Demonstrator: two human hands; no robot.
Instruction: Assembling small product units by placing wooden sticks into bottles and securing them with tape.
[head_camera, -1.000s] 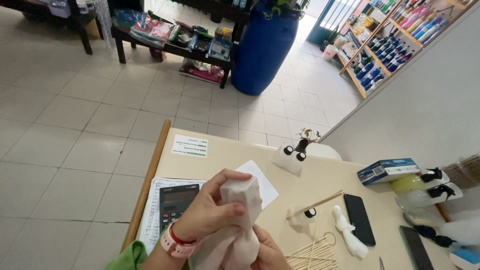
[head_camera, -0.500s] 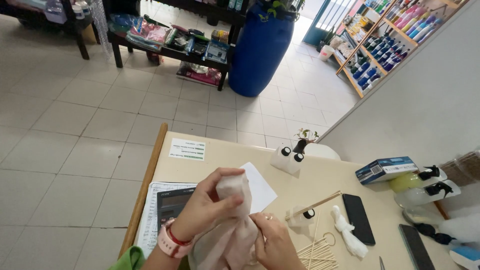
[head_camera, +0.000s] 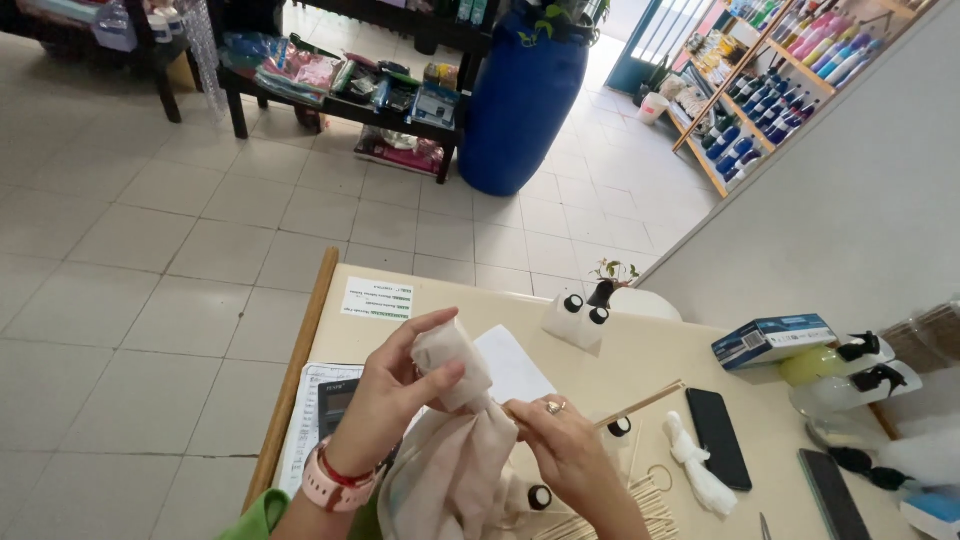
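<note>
We see a pale beige cloth bundle with a stuffed rounded head (head_camera: 452, 420) held above the near edge of the table, long axis near upright, head end up and leaning slightly left, loose fabric hanging down toward us. A thin wooden stick (head_camera: 640, 405) runs from the bundle's neck up and to the right, low tilt. Under it sits the light beige tabletop with a wooden edge (head_camera: 300, 370), carrying a white paper sheet (head_camera: 515, 362), a black phone (head_camera: 723, 450) and a small white block with two black googly eyes (head_camera: 577, 318). Beyond it we see a pale tiled floor (head_camera: 150, 250), a big blue plastic barrel (head_camera: 520, 95), and shop shelves. Left hand (head_camera: 395, 400), pink watch on the wrist, wraps its fingers closed round the head. Right hand (head_camera: 565, 450) is pinched shut on the stick's near end at the neck.
</note>
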